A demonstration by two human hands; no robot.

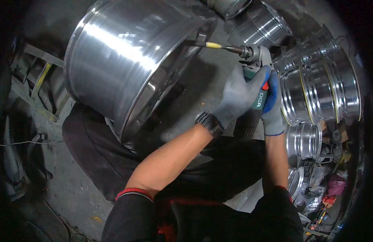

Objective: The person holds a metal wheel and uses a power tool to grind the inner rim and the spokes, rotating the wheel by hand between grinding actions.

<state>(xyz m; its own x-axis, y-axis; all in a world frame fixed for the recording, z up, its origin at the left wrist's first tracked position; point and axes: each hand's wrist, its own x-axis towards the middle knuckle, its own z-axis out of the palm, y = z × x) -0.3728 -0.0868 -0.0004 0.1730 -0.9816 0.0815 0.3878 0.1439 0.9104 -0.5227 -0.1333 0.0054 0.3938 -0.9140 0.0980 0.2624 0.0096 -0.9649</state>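
Observation:
A large polished metal wheel rim (110, 76) lies tilted at upper left, its open face turned toward the lower right. My left hand (238, 94), in a grey glove with a watch at the wrist, is closed round the green body of a DCA grinder (259, 101). From the other side my right hand (273, 115), gloved in grey and blue, also grips it; a red switch shows between them. A long shaft (212, 45) with a yellow band runs left from the grinder's head, its dark end overlapping the rim's open edge in this view.
Several shiny wheel rims (311, 90) stand along the right, with more at the top (261, 26). A metal frame (39, 82) is at the left. Bags and small clutter (319, 189) lie at lower right. My dark-trousered legs (94, 149) straddle the floor (194, 86) beside the large rim.

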